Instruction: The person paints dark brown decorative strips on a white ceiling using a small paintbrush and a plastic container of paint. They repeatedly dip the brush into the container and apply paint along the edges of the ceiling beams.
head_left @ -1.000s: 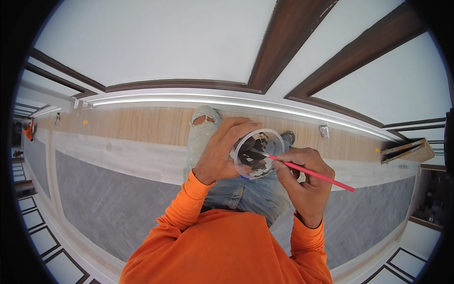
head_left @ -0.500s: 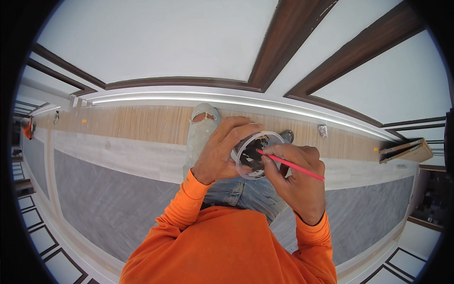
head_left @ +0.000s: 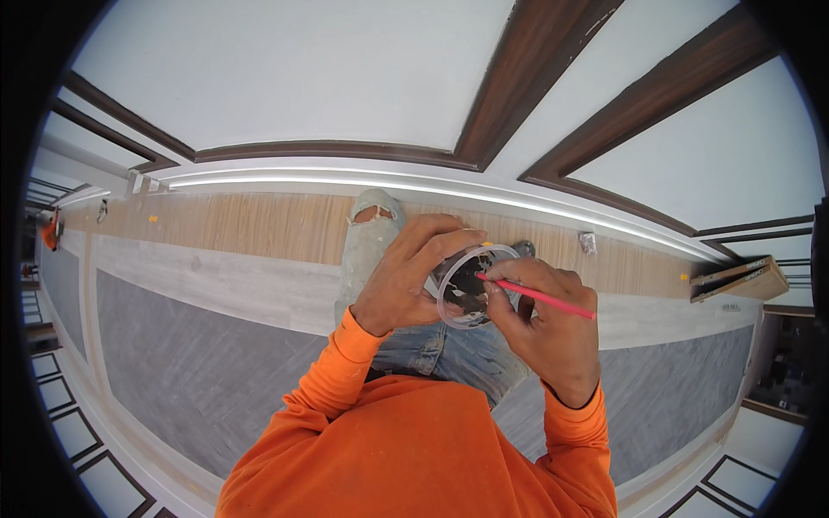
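Note:
In front of my lap, my left hand wraps its fingers and thumb round the side of a clear plastic cup. The cup tilts toward me, and dark brown or black paint streaks its inside. A slim pinkish-red brush is pinched between the thumb and fingers of my right hand. Its front end reaches into the cup's mouth, so the bristles are hard to make out against the dark paint. The fingers of my right hand are close to the cup's right rim.
Ahead stands a white wall with dark brown mouldings and a light strip along its foot. A small crumpled packet lies on the wood-look floor planks. Flat cardboard boxes lean at the right. An orange-clad person is far left.
The cup has shifted slightly to the right in my left hand. My right hand and the brush have moved a little right too, the brush end still inside the cup.

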